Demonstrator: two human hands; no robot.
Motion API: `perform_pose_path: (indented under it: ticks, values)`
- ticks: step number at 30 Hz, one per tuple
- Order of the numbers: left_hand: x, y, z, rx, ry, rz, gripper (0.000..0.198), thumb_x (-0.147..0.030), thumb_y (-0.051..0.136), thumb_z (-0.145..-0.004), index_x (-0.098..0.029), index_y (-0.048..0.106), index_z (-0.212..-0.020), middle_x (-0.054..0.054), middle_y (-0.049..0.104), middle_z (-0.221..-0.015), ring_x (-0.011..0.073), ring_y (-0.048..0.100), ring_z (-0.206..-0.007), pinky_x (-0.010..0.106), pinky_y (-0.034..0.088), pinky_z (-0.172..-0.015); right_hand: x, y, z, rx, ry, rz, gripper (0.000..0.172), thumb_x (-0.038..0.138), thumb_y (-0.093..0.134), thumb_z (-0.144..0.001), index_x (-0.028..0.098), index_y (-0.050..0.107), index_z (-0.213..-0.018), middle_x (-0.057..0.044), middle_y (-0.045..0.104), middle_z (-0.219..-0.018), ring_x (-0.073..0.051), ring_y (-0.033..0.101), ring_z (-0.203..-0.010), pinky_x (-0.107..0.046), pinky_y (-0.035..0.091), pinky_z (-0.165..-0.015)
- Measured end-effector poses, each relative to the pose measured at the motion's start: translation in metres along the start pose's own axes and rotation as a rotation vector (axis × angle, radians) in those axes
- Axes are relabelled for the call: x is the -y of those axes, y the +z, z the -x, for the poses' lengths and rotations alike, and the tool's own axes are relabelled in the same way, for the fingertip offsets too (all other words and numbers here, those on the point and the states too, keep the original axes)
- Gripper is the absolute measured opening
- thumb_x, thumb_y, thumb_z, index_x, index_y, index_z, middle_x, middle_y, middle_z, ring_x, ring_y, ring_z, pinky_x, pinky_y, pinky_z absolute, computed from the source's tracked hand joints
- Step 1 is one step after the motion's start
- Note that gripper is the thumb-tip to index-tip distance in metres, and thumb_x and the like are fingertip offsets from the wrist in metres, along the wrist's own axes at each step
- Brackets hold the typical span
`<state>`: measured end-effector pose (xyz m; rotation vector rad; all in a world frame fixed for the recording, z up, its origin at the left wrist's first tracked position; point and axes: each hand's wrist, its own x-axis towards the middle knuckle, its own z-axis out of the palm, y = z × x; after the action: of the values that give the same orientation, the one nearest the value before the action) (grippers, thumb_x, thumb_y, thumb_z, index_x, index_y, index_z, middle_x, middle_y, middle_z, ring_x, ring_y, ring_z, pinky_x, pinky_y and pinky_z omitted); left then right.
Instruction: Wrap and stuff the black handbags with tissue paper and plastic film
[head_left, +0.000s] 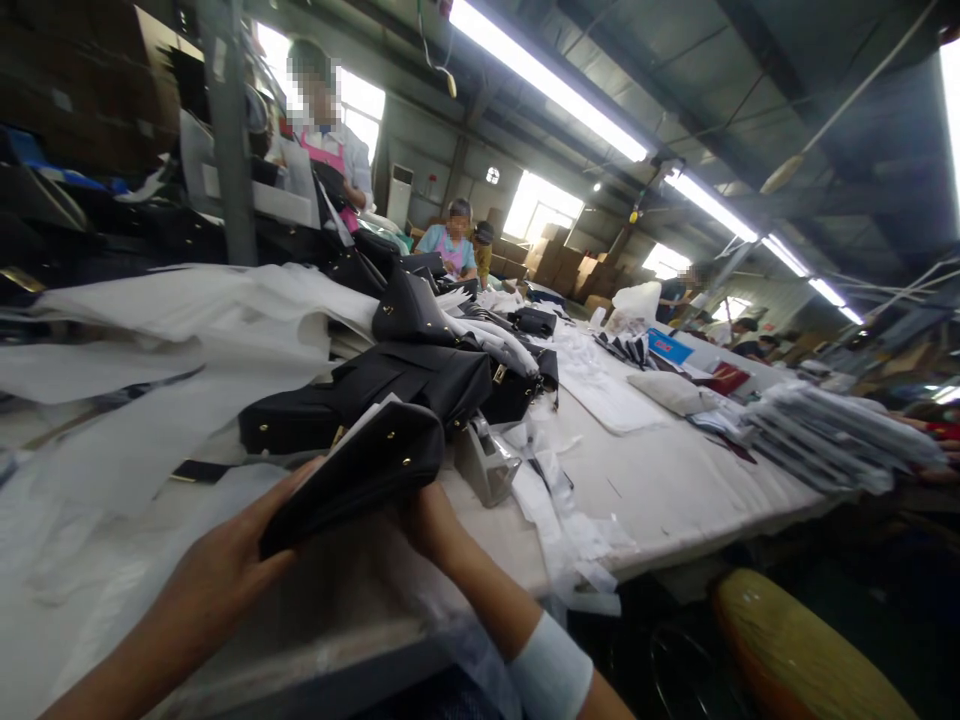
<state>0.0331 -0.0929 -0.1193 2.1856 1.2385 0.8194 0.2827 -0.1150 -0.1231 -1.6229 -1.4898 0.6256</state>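
A black handbag (360, 462) with small gold studs is tilted above the near edge of the table, white paper showing along its top. My left hand (244, 535) is closed on the bag's near left end, the thumb along its lower side. At the right end, my right hand (429, 520) holds the bag from below; its fingers are mostly hidden behind it. Just beyond lies another black bag (420, 375) with gold studs. To the right of the held bag stands a tape dispenser (484, 462), close to my right hand.
White sheets (172, 330) are heaped on the left. Clear plastic scraps (574, 530) hang over the front edge of the table (675, 490). Plastic-wrapped flat items (832, 430) are stacked at right, above a yellow-covered stool (802, 640). Across the table stands a co-worker (330, 150) beside a metal post (234, 140).
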Motion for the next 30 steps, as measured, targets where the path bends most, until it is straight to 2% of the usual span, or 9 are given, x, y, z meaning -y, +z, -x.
perform_pose_path:
  ticks: [3, 5, 7, 9, 13, 17, 21, 24, 30]
  values:
    - [-0.003, -0.001, 0.000, 0.020, -0.014, 0.022, 0.071, -0.041, 0.048, -0.088, -0.028, 0.035, -0.156, 0.000, 0.052, -0.154, 0.0245, 0.055, -0.136, 0.036, 0.045, -0.111, -0.004, -0.008, 0.036, 0.027, 0.046, -0.030, 0.033, 0.034, 0.046, -0.105, 0.018, 0.068, -0.123, -0.009, 0.077, -0.099, -0.022, 0.074, -0.090, -0.033, 0.058, -0.080]
    - [-0.007, -0.003, -0.002, 0.041, -0.032, 0.027, 0.073, -0.044, 0.049, -0.085, -0.026, 0.037, -0.155, 0.001, 0.053, -0.153, 0.0249, 0.057, -0.135, 0.037, 0.046, -0.111, -0.008, -0.007, 0.055, 0.020, 0.068, -0.057, 0.044, 0.034, 0.059, -0.096, 0.020, 0.060, -0.138, -0.010, 0.076, -0.108, -0.023, 0.074, -0.092, -0.034, 0.057, -0.081]
    - [-0.010, -0.005, -0.004, 0.044, -0.053, 0.000, 0.076, -0.047, 0.048, -0.082, -0.025, 0.039, -0.155, 0.002, 0.055, -0.151, 0.0273, 0.059, -0.132, 0.040, 0.048, -0.108, -0.014, 0.002, 0.062, 0.009, 0.115, -0.195, 0.068, 0.027, 0.071, -0.082, 0.022, 0.052, -0.147, -0.007, 0.076, -0.103, -0.019, 0.071, -0.075, -0.030, 0.056, -0.071]
    - [-0.011, -0.006, -0.005, 0.028, -0.061, -0.037, 0.076, -0.049, 0.046, -0.083, -0.026, 0.039, -0.155, 0.002, 0.056, -0.150, 0.0287, 0.062, -0.129, 0.042, 0.052, -0.104, -0.019, 0.017, 0.058, -0.010, 0.210, -0.476, 0.074, 0.022, 0.072, -0.074, 0.022, 0.052, -0.145, -0.001, 0.074, -0.086, -0.015, 0.063, -0.058, -0.026, 0.053, -0.059]
    - [-0.006, -0.003, -0.003, -0.005, 0.002, -0.077, 0.071, -0.047, 0.047, -0.086, -0.032, 0.037, -0.155, -0.003, 0.056, -0.150, 0.0267, 0.062, -0.129, 0.040, 0.053, -0.103, -0.021, 0.046, 0.039, -0.046, 0.304, -0.831, 0.057, 0.024, 0.063, -0.075, 0.019, 0.057, -0.132, -0.001, 0.073, -0.084, -0.017, 0.069, -0.067, -0.028, 0.058, -0.065]
    - [-0.001, 0.007, 0.004, -0.010, 0.069, -0.135, 0.071, -0.040, 0.048, -0.088, -0.037, 0.031, -0.157, -0.005, 0.053, -0.153, 0.0259, 0.064, -0.126, 0.038, 0.056, -0.100, -0.016, 0.051, 0.034, -0.039, 0.271, -0.812, 0.042, 0.015, 0.064, -0.074, 0.018, 0.064, -0.116, -0.006, 0.077, -0.097, -0.021, 0.076, -0.082, -0.033, 0.062, -0.074]
    - [0.000, 0.024, 0.014, -0.001, 0.193, -0.202, 0.081, -0.023, 0.049, -0.082, -0.037, 0.026, -0.159, -0.006, 0.041, -0.161, 0.0256, 0.059, -0.132, 0.040, 0.052, -0.107, -0.013, 0.041, 0.039, -0.030, 0.217, -0.638, 0.015, 0.011, 0.061, -0.092, 0.011, 0.071, -0.103, -0.006, 0.079, -0.093, -0.017, 0.077, -0.080, -0.028, 0.064, -0.072]
    - [0.001, 0.037, 0.022, 0.021, 0.364, -0.274, 0.089, -0.009, 0.045, -0.077, -0.037, 0.026, -0.159, -0.005, 0.035, -0.164, 0.0244, 0.050, -0.140, 0.045, 0.044, -0.114, -0.013, 0.031, 0.046, -0.029, 0.189, -0.488, 0.033, 0.008, 0.046, -0.100, 0.012, 0.072, -0.080, -0.002, 0.077, -0.076, -0.011, 0.075, -0.069, -0.018, 0.061, -0.059]
    - [0.003, 0.048, 0.026, 0.043, 0.425, -0.344, 0.093, -0.005, 0.045, -0.076, -0.033, 0.020, -0.161, 0.000, 0.032, -0.166, 0.0241, 0.043, -0.145, 0.047, 0.039, -0.117, -0.016, 0.008, 0.071, -0.003, 0.283, -0.586, 0.027, 0.013, 0.049, -0.098, 0.019, 0.075, -0.093, -0.005, 0.075, -0.072, -0.018, 0.074, -0.069, -0.030, 0.063, -0.062]
